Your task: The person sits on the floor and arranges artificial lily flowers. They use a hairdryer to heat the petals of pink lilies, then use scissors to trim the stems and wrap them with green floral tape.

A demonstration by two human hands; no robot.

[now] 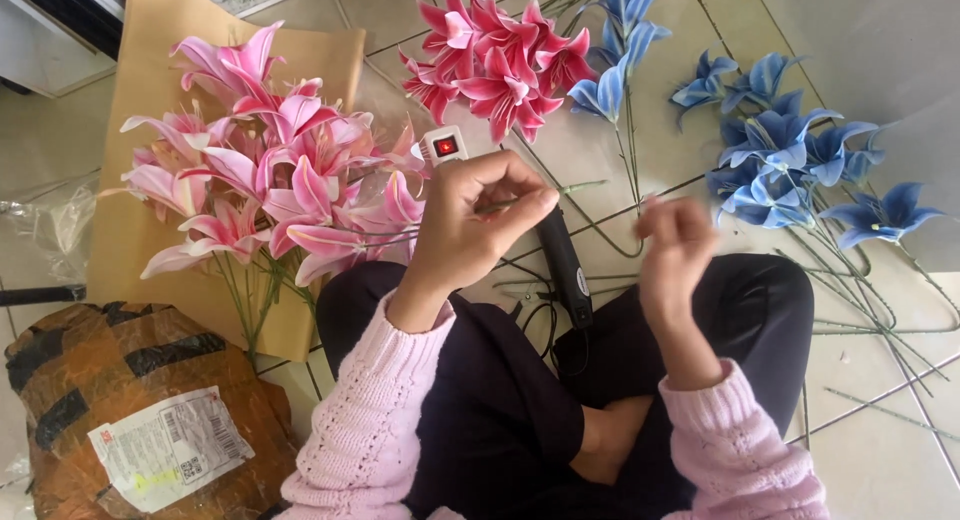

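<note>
Knees and sleeves: person sits cross-legged on the tiled floor (900,460) in dark trousers; pink knitted cuffs frame the lower view.
Left hand (470,220): raised over the lap, grip pressed together in a pinch on what looks like a thin pale stem piece (500,206); the held end is hidden by the fingers.
Right hand (675,250): blurred, fingers curled; whether its grip pinches anything I cannot tell.
Glue gun (565,265): black body lying on the floor between the knees, just below and behind the left hand, cord running toward the lap; touched by neither hand.
White switch box (443,146): red lit button, just above the left hand, apart from it.
Pink lilies (270,180): artificial bunch on brown paper (150,40), left of the left hand.
Red lilies (495,60): bunch ahead, past the switch box.
Blue lilies (790,150): spread on the floor right of the right hand, bare green stems trailing out.
Taped parcel (130,410): brown, near left, with a white label.
Step, as judged: a small stem part is being readied between the two hands, glue not yet applied.
Next move calls for: a steady pinch, and a free hand to take up the gun without snagging the cord.
</note>
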